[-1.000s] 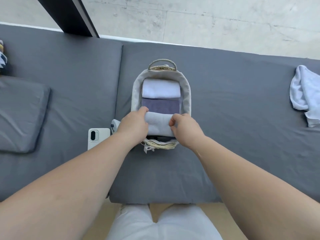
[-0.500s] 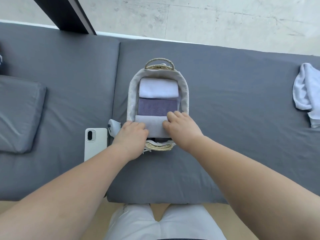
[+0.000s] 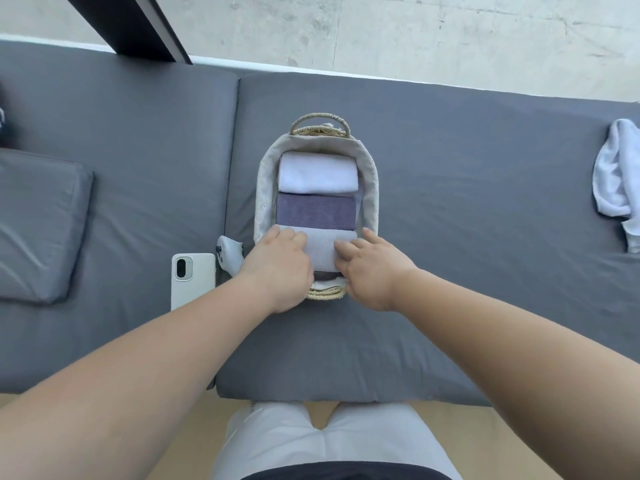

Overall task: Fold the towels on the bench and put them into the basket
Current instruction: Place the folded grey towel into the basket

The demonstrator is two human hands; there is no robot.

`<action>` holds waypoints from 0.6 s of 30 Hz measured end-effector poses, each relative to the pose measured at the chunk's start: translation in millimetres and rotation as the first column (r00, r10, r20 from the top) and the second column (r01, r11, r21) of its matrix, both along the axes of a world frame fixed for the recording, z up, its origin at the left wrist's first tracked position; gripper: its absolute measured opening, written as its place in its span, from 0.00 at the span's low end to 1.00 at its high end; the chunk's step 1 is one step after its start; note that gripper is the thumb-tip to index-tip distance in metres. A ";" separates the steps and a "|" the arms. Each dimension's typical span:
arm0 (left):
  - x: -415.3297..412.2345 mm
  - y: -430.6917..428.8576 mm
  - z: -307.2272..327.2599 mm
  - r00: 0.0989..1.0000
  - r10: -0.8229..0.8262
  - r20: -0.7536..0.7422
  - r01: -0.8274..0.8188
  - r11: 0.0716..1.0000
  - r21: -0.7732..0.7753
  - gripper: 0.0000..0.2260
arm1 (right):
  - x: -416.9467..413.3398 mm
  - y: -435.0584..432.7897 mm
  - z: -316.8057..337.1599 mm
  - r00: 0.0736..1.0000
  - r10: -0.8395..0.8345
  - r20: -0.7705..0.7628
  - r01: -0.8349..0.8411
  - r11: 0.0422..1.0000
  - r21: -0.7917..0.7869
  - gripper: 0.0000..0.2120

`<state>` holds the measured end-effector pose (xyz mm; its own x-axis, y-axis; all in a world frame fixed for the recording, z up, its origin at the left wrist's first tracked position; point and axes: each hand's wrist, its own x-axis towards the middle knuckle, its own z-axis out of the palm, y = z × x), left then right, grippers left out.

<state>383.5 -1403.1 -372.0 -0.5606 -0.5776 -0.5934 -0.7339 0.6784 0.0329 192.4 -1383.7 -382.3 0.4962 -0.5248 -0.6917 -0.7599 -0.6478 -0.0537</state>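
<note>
A woven basket with a cloth lining stands in the middle of the grey bench. Inside it lie a white folded towel at the far end, a purple folded towel in the middle, and a pale grey folded towel at the near end. My left hand and my right hand both rest flat on the pale grey towel, fingers straight, pressing it from either side. An unfolded white towel lies crumpled at the bench's far right edge.
A white phone and a pale controller-like gadget lie on the bench just left of the basket. A grey cushion sits at the far left. A dark post rises behind the bench.
Both hands went from gripping the pale grey towel's ends to lying flat on top of it. The towel has sunk lower into the basket's near end.
</note>
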 end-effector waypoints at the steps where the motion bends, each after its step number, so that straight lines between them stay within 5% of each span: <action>1: 0.0 3.5 0.0 0.997 -0.006 -0.073 0.005 1.000 -0.017 0.21 | 1.8 0.2 -0.4 1.000 -0.007 0.028 0.008 0.999 -0.032 0.27; 6: 17.6 8.0 -9.1 0.992 0.127 0.006 -0.125 0.959 0.254 0.29 | -1.6 7.5 -0.3 0.998 -0.038 0.055 0.037 0.999 0.028 0.33; 18: -0.7 -2.5 -25.4 0.956 0.077 0.283 -0.161 0.944 0.288 0.28 | 3.5 2.8 -19.4 0.991 0.034 -0.127 -0.019 0.993 0.116 0.33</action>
